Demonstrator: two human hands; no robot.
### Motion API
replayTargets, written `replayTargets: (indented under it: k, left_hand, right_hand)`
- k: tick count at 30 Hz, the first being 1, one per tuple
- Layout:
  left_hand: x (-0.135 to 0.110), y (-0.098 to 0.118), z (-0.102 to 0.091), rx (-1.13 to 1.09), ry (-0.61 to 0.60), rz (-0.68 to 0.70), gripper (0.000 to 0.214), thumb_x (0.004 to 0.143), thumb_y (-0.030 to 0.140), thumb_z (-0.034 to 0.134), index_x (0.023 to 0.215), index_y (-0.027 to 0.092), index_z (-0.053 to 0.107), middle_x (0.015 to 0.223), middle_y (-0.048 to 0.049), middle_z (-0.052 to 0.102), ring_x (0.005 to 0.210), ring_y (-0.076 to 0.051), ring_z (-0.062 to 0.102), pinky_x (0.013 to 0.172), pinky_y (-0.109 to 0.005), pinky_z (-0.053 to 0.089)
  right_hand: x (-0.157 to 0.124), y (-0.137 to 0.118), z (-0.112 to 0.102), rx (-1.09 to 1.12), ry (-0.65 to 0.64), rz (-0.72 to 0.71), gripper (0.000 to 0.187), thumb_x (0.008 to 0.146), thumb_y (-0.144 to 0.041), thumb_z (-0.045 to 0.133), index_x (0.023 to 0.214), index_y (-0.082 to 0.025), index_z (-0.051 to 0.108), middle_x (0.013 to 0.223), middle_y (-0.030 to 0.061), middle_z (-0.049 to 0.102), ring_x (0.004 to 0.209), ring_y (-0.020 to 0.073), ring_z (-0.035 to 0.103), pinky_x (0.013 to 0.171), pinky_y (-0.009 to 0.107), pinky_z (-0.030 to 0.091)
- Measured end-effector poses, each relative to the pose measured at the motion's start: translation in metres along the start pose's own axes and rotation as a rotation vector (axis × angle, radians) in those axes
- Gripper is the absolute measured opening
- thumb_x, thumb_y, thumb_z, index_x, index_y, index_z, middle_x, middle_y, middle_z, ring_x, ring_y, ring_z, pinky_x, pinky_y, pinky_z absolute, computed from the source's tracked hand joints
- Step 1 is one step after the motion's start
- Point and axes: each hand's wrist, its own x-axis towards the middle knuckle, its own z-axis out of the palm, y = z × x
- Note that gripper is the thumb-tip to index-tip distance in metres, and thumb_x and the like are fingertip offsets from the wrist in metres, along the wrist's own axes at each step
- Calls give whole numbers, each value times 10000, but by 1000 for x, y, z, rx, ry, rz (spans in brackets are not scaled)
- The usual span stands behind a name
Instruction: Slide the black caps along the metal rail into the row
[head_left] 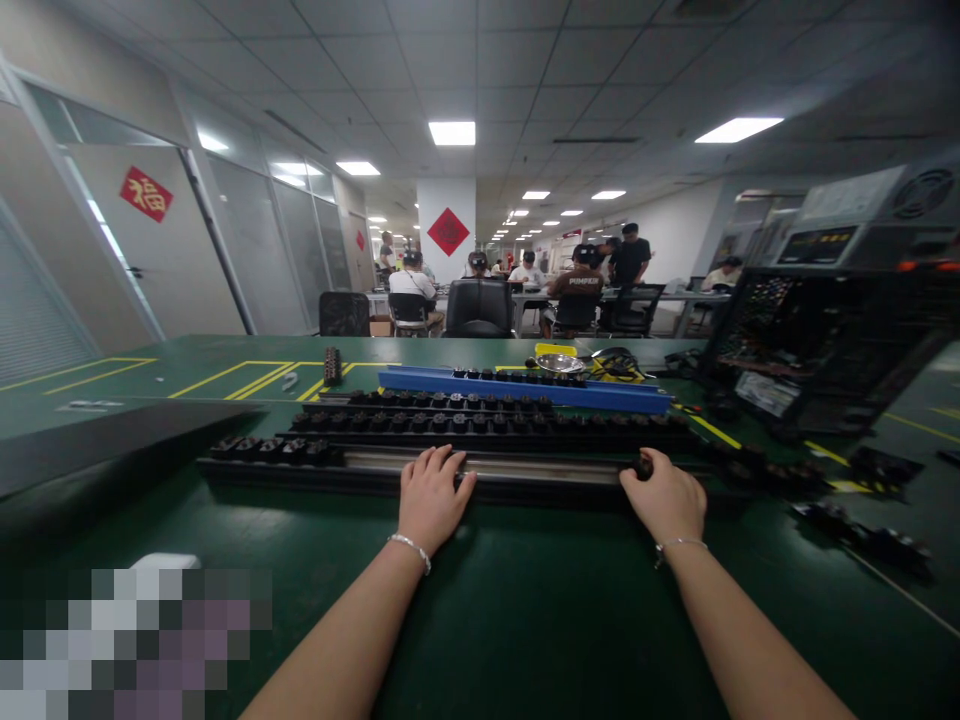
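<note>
A long black rail [540, 468] with a pale metal channel lies across the green table in front of me. Several small black parts with metal tops [277, 448] sit in its left end. My left hand [433, 498] holds the rail near its middle, fingers over the top and thumb on the near side. Farther right, my right hand [670, 492] pinches a small black part [643, 467] at the channel; the fingers partly hide it. Just behind lie more black rails lined with similar parts [480, 422], and beyond them a blue rail [525, 390] bearing a row of black pieces.
An open computer case [799, 345] stands at the right. Loose black parts [862, 535] lie near it. A metal bowl [560, 364] and a yellow-and-black item [615, 365] are at the back. A dark panel [112, 440] lies left. Other people sit and stand at far tables.
</note>
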Motion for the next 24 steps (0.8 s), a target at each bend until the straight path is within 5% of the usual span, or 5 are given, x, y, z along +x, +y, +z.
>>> replayTargets:
  k: [17,24]
  left_hand:
    - [0,1,0,-14,10,6,392,878,476,383,1174,305,575,1284,-14,557,1215,-243,422,967,-432,340]
    - [0,1,0,-20,11,4,391,877,477,385,1166,301,581,1281,-14,558,1211,-248,427,970,-443,340]
  right_hand:
    - [4,5,2,-13,-6,27,489,736,-378,442,1151,-157,577,962,128,662,955,290,586,873,424,412]
    - [10,10,-3,27,-99,57,507,733,-389,450,1194,-197,540,1028,117,648,994,289,573,864,424,420]
